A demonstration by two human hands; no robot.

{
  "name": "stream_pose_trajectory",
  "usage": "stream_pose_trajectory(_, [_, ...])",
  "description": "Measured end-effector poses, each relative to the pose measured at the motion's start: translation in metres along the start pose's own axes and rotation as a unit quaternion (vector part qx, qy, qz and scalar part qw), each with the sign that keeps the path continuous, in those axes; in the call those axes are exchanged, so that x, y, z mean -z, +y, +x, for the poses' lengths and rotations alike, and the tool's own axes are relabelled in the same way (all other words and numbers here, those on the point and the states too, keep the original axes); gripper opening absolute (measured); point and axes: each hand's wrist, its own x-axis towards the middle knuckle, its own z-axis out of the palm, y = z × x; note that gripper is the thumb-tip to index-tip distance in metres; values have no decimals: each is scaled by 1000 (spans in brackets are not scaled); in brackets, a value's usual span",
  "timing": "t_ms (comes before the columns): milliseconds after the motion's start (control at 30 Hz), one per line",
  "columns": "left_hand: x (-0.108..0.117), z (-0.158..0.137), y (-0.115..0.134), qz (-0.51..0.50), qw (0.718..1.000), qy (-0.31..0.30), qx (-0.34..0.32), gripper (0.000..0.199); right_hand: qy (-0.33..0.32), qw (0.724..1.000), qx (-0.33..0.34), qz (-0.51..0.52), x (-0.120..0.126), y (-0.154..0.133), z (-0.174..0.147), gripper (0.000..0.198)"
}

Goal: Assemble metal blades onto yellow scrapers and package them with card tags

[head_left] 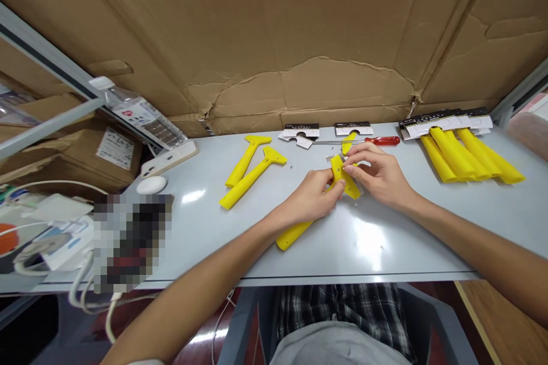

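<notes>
My left hand (314, 194) is closed around the neck of a yellow scraper (295, 234), its handle slanting toward the table's front edge. At the scraper's wide head, the fingertips of my right hand (381, 174) are pinched together against the surface; anything small between them is hidden. A thin, clear or metallic edge shows along the head. Just behind my right fingers lies another yellow piece (346, 145), partly covered. A screwdriver (383, 141) with a red handle rests beyond my hands, its shaft pointing left.
Two yellow scrapers (246, 182) lie left of my hands. Printed cards (299, 132) rest along the back, near tiny loose parts. Several carded yellow scrapers (466, 154) are piled at right. A bottle (141, 114), phone (171, 158) and white round case (151, 185) are at left; cardboard (278, 28) walls the back.
</notes>
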Motion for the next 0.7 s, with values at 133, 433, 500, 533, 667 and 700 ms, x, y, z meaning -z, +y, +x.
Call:
stream_pose_trajectory(133, [0,-1,-1,27,999,12,-20,26,-34,998,-38,26,-1,2,1,32])
stream_pose_trajectory(433, [-1,-1,-2,42,998,11,-35,27,-22,998,-53,15,-4,0,-1,35])
stream_pose_trajectory(500, [-2,-2,-2,48,998,10,-36,26,-19,997,-64,23,-4,2,-1,35])
stream_pose_trajectory(533, [-2,-2,-1,50,998,9,-34,26,-19,997,-69,25,-4,3,-1,36])
stream_pose_trajectory(667, [-4,-2,0,41,999,10,-15,28,-16,996,-78,36,-5,4,-3,36])
stream_pose_trajectory(700, [-4,-2,0,31,999,9,-7,28,-14,996,-79,38,-5,4,-3,36])
